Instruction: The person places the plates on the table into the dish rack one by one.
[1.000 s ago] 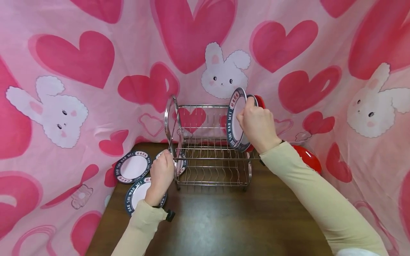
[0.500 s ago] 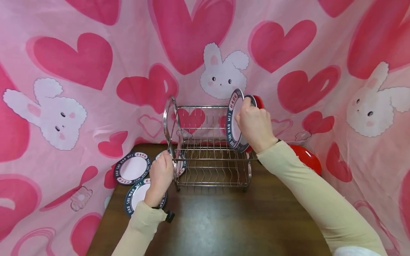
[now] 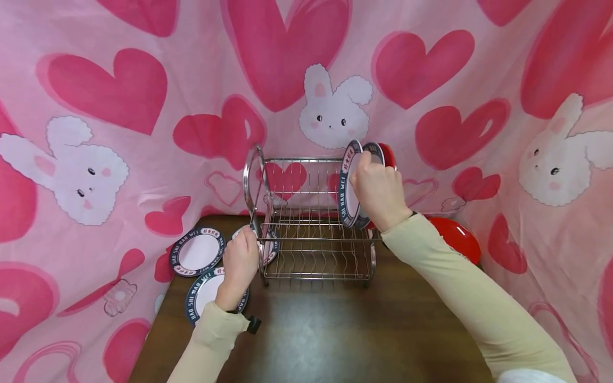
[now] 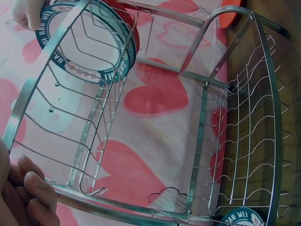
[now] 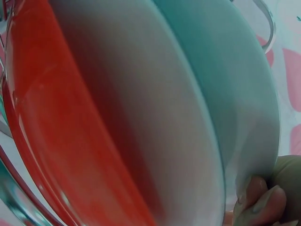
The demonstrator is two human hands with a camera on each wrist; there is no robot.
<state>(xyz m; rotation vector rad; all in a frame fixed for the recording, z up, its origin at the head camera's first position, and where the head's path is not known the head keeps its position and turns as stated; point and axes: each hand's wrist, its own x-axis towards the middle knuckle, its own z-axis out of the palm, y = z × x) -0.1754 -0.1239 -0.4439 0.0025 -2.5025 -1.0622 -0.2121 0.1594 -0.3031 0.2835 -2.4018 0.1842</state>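
Note:
My right hand [image 3: 380, 191] pinches the near edge of a white plate [image 3: 352, 183] with a dark blue lettered rim. This plate stands upright in the upper tier of the metal dish rack [image 3: 316, 276], toward its right end. Just right of it stand a matching plate [image 3: 377, 150] and a red plate [image 3: 388, 156], both partly hidden by the hand. In the right wrist view, fingertips [image 5: 265, 207] lie against the outermost plate's back [image 5: 244, 108]. My left hand [image 3: 241, 258] grips the rack's frame at its front left corner, its fingers [image 4: 40, 186] curled there.
Left of the rack, matching plates lie flat on the brown table [image 3: 306, 330]: a far one [image 3: 197, 252], a near one [image 3: 206, 292] under my left wrist, and one behind the rack's side [image 3: 273, 247]. A glossy red dish [image 3: 457, 239] lies at the right. Patterned pink cloth [image 3: 206, 58] surrounds the table.
The plate in my right hand has sunk a little lower and stands more upright, its top edge farther from the plate beside it. The left hand stays at the rack's frame.

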